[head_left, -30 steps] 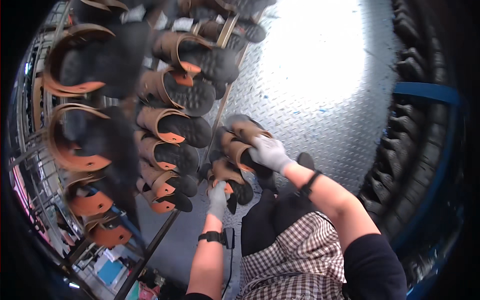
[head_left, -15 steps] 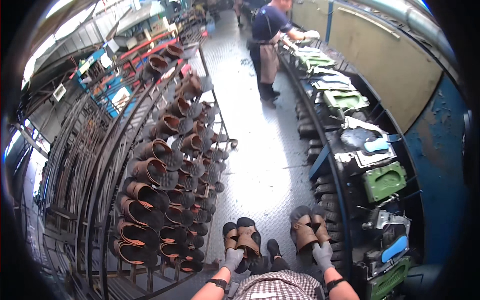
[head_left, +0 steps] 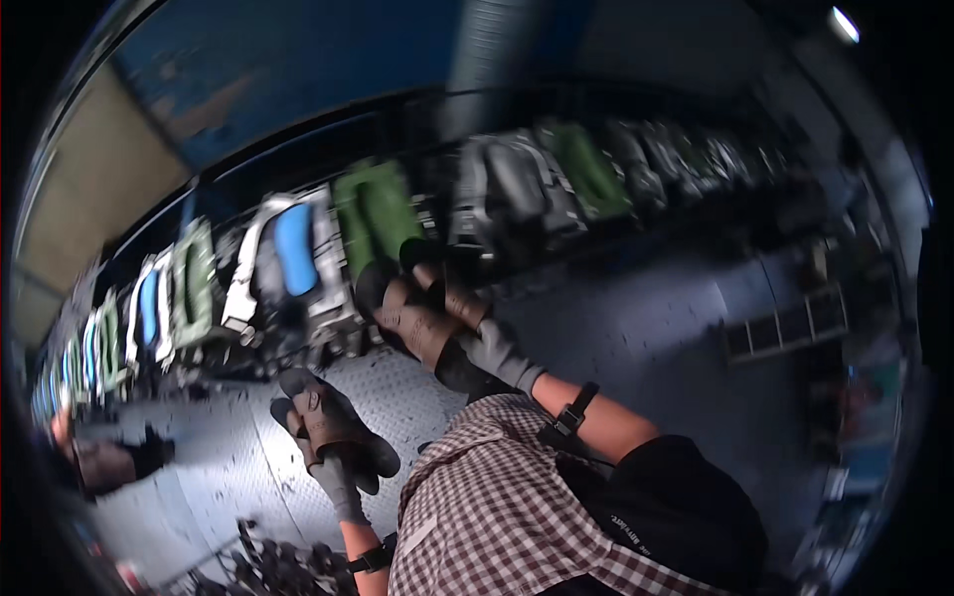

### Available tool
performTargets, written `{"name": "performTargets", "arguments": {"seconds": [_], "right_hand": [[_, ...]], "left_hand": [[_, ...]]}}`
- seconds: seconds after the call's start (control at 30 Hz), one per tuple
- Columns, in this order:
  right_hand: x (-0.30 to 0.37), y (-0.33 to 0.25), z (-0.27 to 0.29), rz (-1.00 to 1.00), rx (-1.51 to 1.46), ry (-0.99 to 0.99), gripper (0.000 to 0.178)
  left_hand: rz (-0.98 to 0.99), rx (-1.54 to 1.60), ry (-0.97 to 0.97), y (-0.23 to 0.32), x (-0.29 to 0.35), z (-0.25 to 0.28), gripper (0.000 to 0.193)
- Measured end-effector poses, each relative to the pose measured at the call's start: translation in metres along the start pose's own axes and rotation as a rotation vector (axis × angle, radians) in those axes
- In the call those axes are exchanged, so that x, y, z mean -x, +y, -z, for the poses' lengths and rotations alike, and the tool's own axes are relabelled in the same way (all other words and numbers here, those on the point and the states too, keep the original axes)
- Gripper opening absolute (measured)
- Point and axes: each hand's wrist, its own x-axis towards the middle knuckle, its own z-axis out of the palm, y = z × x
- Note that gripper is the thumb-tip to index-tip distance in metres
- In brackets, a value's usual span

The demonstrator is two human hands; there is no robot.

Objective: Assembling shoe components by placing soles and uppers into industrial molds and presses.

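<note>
The right hand point(head_left: 502, 356), in a pale glove, is closed on the rear part of two brown sandals point(head_left: 412, 323); some of its fingers are hidden, so the exact grip cannot be told. The left hand point(head_left: 340, 487), gloved too, is closed near the heel end of two more brown shoes point(head_left: 323, 417), its fingertips likewise out of sight.

From the right hand, its sandals reach out toward 10 o'clock. Their long axis runs from 11 to 5 o'clock, dark toes outward, heels back toward the checked apron point(head_left: 497, 477). From the left hand, its shoes lie at about 12 o'clock, with toes toward 11 and heels toward 4, side by side above the metal floor point(head_left: 224, 477).

The key relation is to the row of moulds across the upper part of the view. The right hand is clearly nearer to it: the toes of its sandals overlap, in view, the near end of a green mould point(head_left: 378, 214), though whether they touch cannot be told. That mould sits between 10 and 11 o'clock from the right hand. The left hand's shoes stay apart from the row, a blue insert point(head_left: 294, 250) lying near 12 o'clock beyond them. At 9 o'clock, near the rim, a co-worker point(head_left: 104, 465) stands by the row.
</note>
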Motion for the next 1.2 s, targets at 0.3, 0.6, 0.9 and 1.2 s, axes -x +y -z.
{"name": "performTargets", "arguments": {"seconds": [0.3, 0.6, 0.9, 1.2], "right_hand": [[-0.062, 0.220, 0.306, -0.121, -0.038, 0.693, 0.053], [-0.175, 0.450, 0.594, -0.546, 0.438, 0.797, 0.045], [-0.240, 0.491, 0.648, -0.412, 0.093, 0.693, 0.049], [-0.213, 0.403, 0.497, -0.241, -0.738, 0.240, 0.051]], "left_hand": [[0.133, 0.115, -0.430, 0.032, -0.023, -0.397, 0.066], [0.333, 0.162, -0.948, 0.074, 0.049, -0.902, 0.025], [0.578, 0.287, -0.942, 0.047, 0.028, -1.108, 0.048], [-0.742, -0.330, -0.801, 0.058, 0.041, -0.913, 0.042]]}}
